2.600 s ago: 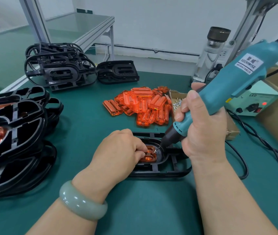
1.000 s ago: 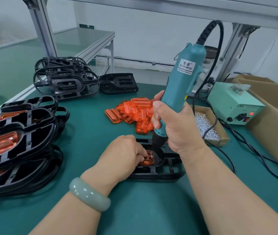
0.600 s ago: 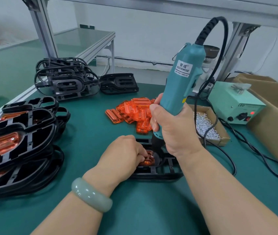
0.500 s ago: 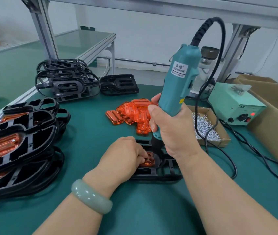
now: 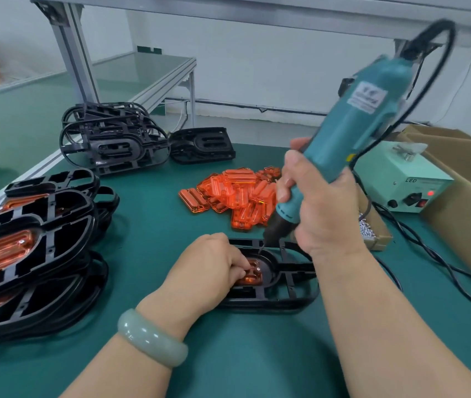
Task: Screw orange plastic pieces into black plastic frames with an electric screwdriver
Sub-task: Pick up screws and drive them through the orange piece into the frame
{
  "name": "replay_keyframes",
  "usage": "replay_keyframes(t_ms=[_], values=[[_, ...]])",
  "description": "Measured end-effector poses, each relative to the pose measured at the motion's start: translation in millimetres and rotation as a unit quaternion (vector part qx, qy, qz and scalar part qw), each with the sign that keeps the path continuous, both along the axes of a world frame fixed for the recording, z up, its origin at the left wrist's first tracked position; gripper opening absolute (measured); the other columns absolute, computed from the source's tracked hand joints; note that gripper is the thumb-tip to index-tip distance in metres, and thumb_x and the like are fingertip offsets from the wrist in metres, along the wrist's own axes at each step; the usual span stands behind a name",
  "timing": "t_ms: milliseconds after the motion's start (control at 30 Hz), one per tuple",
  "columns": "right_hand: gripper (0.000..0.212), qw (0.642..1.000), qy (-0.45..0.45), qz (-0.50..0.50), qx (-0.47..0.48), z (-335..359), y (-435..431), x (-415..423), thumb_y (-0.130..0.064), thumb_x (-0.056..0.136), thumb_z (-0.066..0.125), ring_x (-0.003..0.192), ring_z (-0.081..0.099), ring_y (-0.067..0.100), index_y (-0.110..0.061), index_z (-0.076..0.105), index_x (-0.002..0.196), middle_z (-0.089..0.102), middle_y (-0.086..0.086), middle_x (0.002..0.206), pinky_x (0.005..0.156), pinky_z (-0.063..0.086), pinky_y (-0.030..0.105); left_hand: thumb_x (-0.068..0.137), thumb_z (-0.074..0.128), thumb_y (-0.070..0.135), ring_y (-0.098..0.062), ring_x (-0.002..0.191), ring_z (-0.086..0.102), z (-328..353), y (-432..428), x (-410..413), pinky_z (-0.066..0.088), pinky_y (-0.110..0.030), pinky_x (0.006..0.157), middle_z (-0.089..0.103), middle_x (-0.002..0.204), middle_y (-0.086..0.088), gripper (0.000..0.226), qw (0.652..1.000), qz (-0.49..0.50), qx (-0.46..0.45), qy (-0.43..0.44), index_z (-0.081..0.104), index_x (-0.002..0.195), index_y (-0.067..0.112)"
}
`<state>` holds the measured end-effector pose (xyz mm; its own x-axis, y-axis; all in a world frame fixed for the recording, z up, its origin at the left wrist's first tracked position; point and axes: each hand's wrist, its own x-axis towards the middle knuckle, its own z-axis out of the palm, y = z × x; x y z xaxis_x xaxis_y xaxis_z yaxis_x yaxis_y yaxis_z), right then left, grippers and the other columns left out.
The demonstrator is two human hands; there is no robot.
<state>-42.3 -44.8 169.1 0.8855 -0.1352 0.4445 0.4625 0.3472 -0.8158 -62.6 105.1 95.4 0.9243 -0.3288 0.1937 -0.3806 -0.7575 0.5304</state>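
The work frame (image 5: 294, 300) lies near the front edge of the tabletop (image 5: 228, 354), at centre. The orange piece (image 5: 253, 275) sits in its pocket, and the left hand (image 5: 208, 271) pins it there with curled fingers. 1 screw head appears set in the piece; the fingers hide any others. The right hand (image 5: 323, 208) is wrapped round the electric screwdriver (image 5: 352, 122), which is tilted with its bit at the pocket's far rim, just off the piece. Finished frames (image 5: 27, 234) are stacked at the left edge. Bare frames (image 5: 113, 139) wait at the far left, and loose orange pieces (image 5: 237, 193) lie mid-table. Judgement: this unit is part-fastened, and a sizeable batch remains.
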Motion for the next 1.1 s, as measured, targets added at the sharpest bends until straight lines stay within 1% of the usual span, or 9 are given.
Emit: replay_keyframes(t_ms=[133, 267, 500, 600, 667, 800, 933, 1000, 1100], values=[[0.008, 0.991, 0.018, -0.017, 0.131, -4, -13, -3, -0.009, 0.088, 0.060, 0.044, 0.047, 0.009, -0.016, 0.056, 0.086, 0.050, -0.005, 0.055, 0.047, 0.042, 0.020, 0.086, 0.065, 0.025, -0.011, 0.095, 0.050, 0, 0, -1, 0.042, -0.026, 0.083, 0.053, 0.089, 0.009, 0.015, 1.000, 0.003, 0.005, 0.012, 0.074, 0.095, 0.033], [0.012, 0.968, 0.070, -0.062, 0.234, -20, -24, -7, -0.014, 0.096, 0.058, 0.045, 0.046, 0.009, -0.018, 0.054, 0.085, 0.048, -0.004, 0.057, 0.048, 0.042, 0.020, 0.083, 0.067, 0.025, -0.006, 0.086, 0.053, 3, 2, -4, 0.043, -0.023, 0.079, 0.053, 0.090, 0.014, 0.010, 1.000, 0.007, -0.003, 0.010, 0.072, 0.082, 0.033], [0.011, 0.942, 0.101, -0.087, 0.307, -39, -43, -7, -0.020, 0.095, 0.059, 0.047, 0.046, 0.008, -0.020, 0.053, 0.086, 0.048, -0.006, 0.058, 0.051, 0.043, 0.019, 0.085, 0.061, 0.035, 0.002, 0.079, 0.055, 14, 4, -3, 0.036, -0.010, 0.069, 0.058, 0.080, 0.019, 0.020, 1.000, 0.014, -0.022, -0.006, 0.060, 0.069, 0.046], [0.007, 0.939, 0.110, -0.083, 0.316, -40, -46, -6, -0.020, 0.092, 0.060, 0.046, 0.046, 0.008, -0.019, 0.054, 0.088, 0.048, -0.006, 0.059, 0.050, 0.043, 0.019, 0.086, 0.061, 0.031, 0.008, 0.087, 0.056, 29, -12, 8, 0.035, -0.002, 0.074, 0.062, 0.087, 0.027, 0.012, 0.996, 0.021, -0.068, -0.045, 0.069, 0.087, 0.040], [0.007, 0.938, 0.118, -0.085, 0.316, -41, -47, -5, -0.020, 0.094, 0.058, 0.046, 0.046, 0.008, -0.019, 0.054, 0.088, 0.048, -0.006, 0.058, 0.050, 0.043, 0.018, 0.089, 0.058, 0.027, 0.008, 0.091, 0.056, 41, -28, 23, 0.034, -0.002, 0.079, 0.063, 0.098, 0.026, 0.019, 0.996, 0.002, -0.069, -0.061, 0.070, 0.103, 0.034], [0.010, 0.935, 0.133, -0.099, 0.314, -39, -47, -2, -0.017, 0.097, 0.055, 0.045, 0.045, 0.008, -0.019, 0.052, 0.088, 0.046, -0.006, 0.057, 0.048, 0.043, 0.019, 0.092, 0.054, 0.021, -0.009, 0.106, 0.059, 54, -67, 60, 0.039, -0.018, 0.091, 0.066, 0.116, 0.008, 0.030, 0.997, -0.043, -0.014, -0.065, 0.064, 0.120, 0.025], [0.011, 0.931, 0.151, -0.093, 0.319, -38, -49, -2, -0.018, 0.098, 0.056, 0.044, 0.045, 0.008, -0.019, 0.050, 0.088, 0.046, -0.005, 0.057, 0.047, 0.043, 0.018, 0.095, 0.049, 0.021, -0.020, 0.117, 0.055, 57, -100, 87, 0.042, -0.031, 0.098, 0.062, 0.126, 0.000, 0.036, 0.990, -0.084, 0.103, -0.045, 0.056, 0.129, 0.023], [0.013, 0.929, 0.154, -0.094, 0.324, -38, -50, -2, -0.018, 0.098, 0.056, 0.044, 0.045, 0.008, -0.018, 0.050, 0.087, 0.046, -0.005, 0.057, 0.047, 0.044, 0.018, 0.096, 0.046, 0.018, -0.023, 0.117, 0.054, 57, -110, 95, 0.043, -0.032, 0.093, 0.060, 0.130, -0.003, 0.037, 0.979, -0.108, 0.169, -0.027, 0.054, 0.131, 0.026], [0.015, 0.924, 0.157, -0.100, 0.333, -38, -51, -1, -0.018, 0.098, 0.056, 0.043, 0.045, 0.007, -0.018, 0.050, 0.084, 0.047, -0.005, 0.056, 0.047, 0.044, 0.016, 0.095, 0.046, 0.009, -0.022, 0.113, 0.056, 59, -120, 100, 0.039, -0.027, 0.077, 0.059, 0.129, -0.003, 0.043, 0.960, -0.125, 0.251, 0.003, 0.053, 0.131, 0.032]])
